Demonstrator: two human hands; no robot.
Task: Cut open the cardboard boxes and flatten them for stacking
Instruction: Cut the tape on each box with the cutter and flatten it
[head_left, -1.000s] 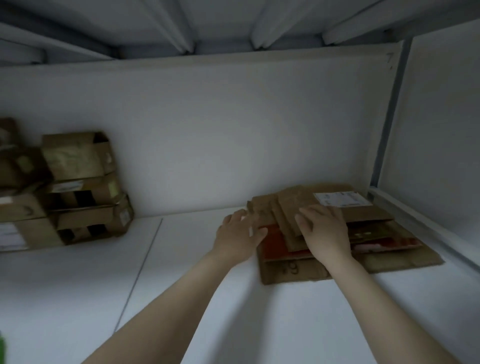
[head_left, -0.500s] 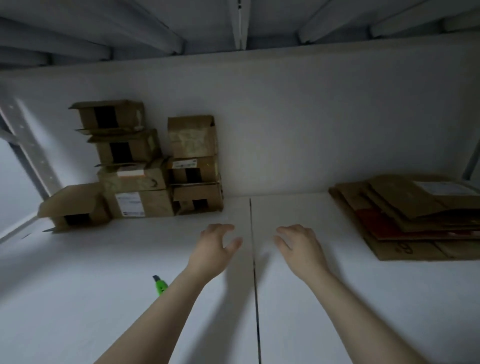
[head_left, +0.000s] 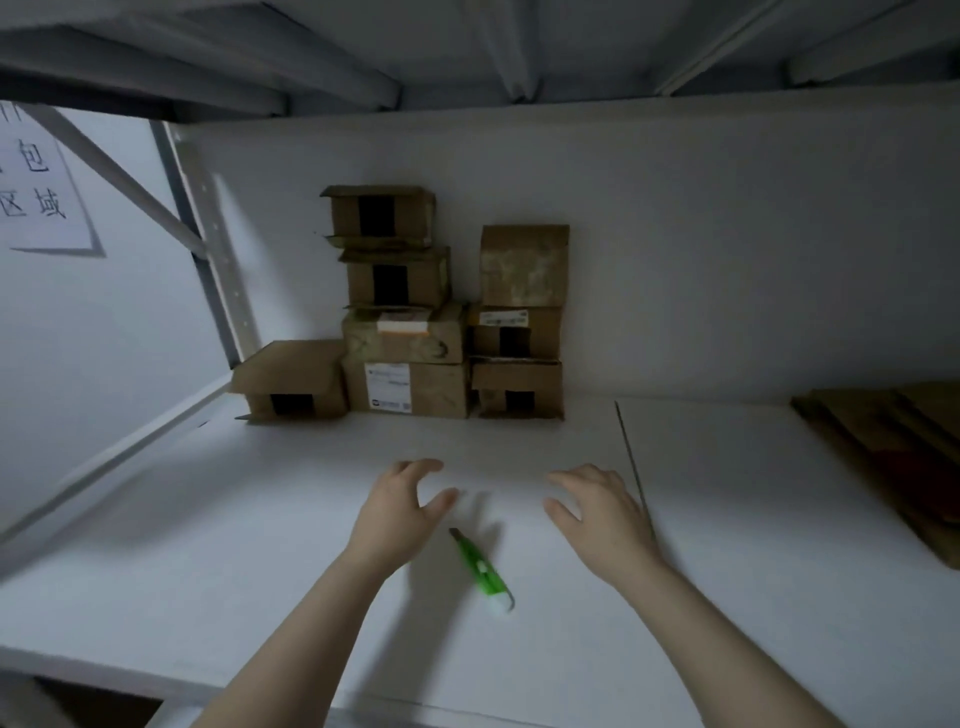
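Several brown cardboard boxes (head_left: 410, 387) stand stacked against the back wall of the white shelf, left of centre. A pile of flattened cardboard (head_left: 893, 457) lies at the right edge, partly out of view. A green utility knife (head_left: 480, 569) lies on the shelf surface between my two hands. My left hand (head_left: 397, 512) hovers just left of the knife's tip, fingers relaxed and holding nothing. My right hand (head_left: 602, 512) hovers to the right of the knife, fingers loosely spread and empty.
The white shelf surface (head_left: 218, 519) has a seam (head_left: 634, 467) running front to back near my right hand. A metal upright (head_left: 208, 244) and a paper sign (head_left: 41, 192) stand at the left. Beams of the shelf above hang overhead.
The view has swung left from the flattened pile to the stacked boxes. Both hands left the pile and now hover over the shelf beside the knife, which has come into fuller view.
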